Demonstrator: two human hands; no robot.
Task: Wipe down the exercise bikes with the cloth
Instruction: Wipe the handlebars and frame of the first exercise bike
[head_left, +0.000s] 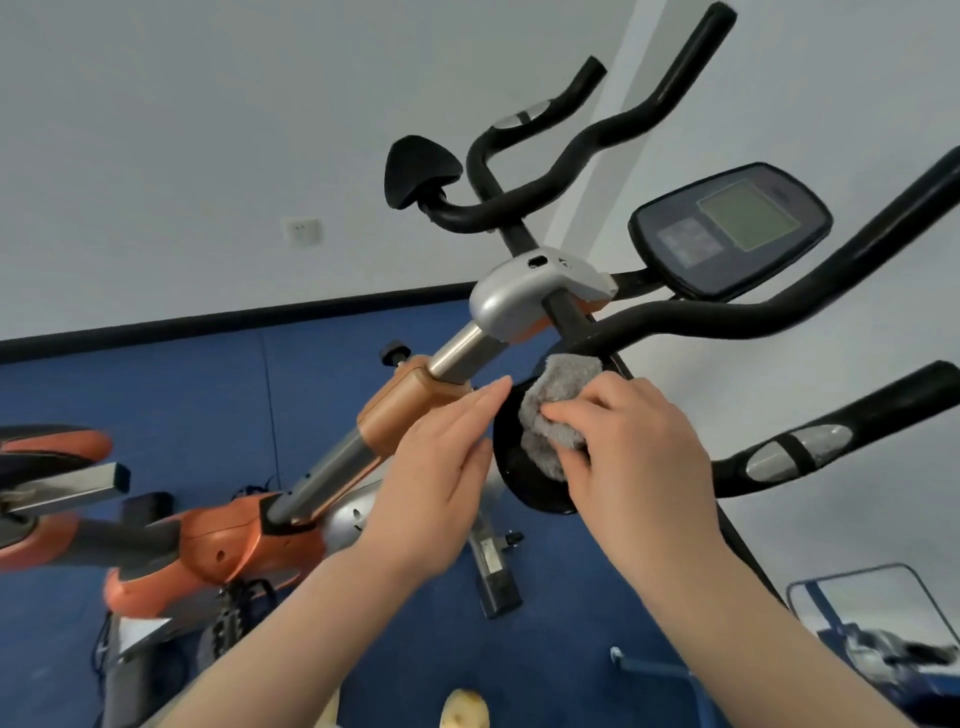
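Under the handlebar, my right hand (639, 457) fingers pinch the cloth (556, 415) against the black disc (524, 483), its length running from twelve to six, while my left hand (441, 467), fingers flat together, steadies the rim at nine.

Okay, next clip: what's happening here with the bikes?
A person is cleaning an orange exercise bike. The right hand presses a grey cloth against a round black pad below the handlebars. The left hand lies flat beside the pad, fingers extended, holding nothing. The console sits above, untouched for now.
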